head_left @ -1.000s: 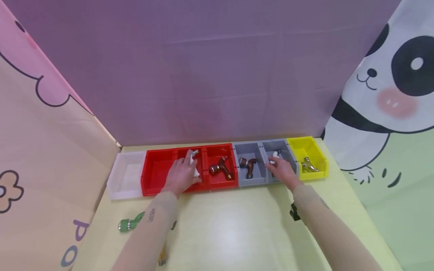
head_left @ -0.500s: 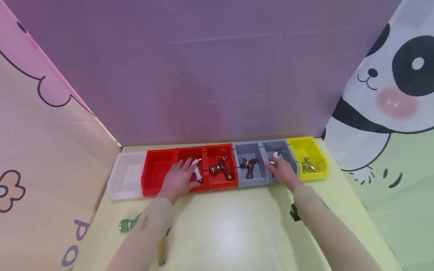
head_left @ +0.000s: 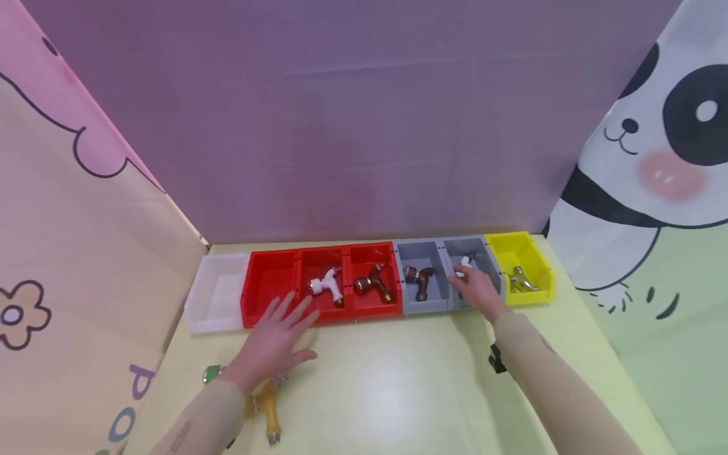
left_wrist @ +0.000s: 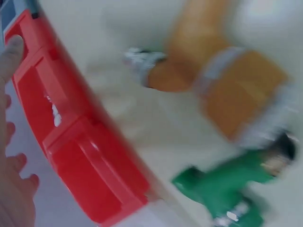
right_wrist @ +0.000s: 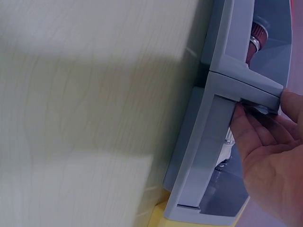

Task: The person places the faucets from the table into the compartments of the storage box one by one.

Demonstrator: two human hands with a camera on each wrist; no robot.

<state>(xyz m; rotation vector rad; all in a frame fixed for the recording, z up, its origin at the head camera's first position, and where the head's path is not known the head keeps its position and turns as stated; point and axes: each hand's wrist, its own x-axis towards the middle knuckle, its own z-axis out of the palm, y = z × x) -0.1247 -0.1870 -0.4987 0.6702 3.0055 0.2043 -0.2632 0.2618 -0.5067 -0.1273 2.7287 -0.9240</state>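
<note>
My left hand [head_left: 275, 344], fingers spread and holding nothing, is above the table in front of the red bins. Below it lie an orange faucet [head_left: 271, 414] and a green faucet [left_wrist: 227, 184], partly hidden by the arm in the head view. A white faucet [head_left: 327, 285] lies in the middle red bin [head_left: 307, 254]. With thumb and fingers on opposite sides, my right hand [head_left: 479, 292] pinches the wall between the two grey bins [right_wrist: 222, 82]. Another white faucet [head_left: 465, 261] sits in the right grey bin, partly behind that hand.
Brown faucets lie in the right red bin [head_left: 371, 246] and left grey bin [head_left: 418, 244]. A chrome faucet [head_left: 520, 279] is in the yellow bin [head_left: 543, 295]. A translucent white bin [head_left: 196, 297] ends the row at left. A purple cloth wall [head_left: 364, 126] stands behind.
My left hand has let go of the white faucet in the middle red bin and drawn back left and toward me, fingers spreading. The right hand keeps its place.
</note>
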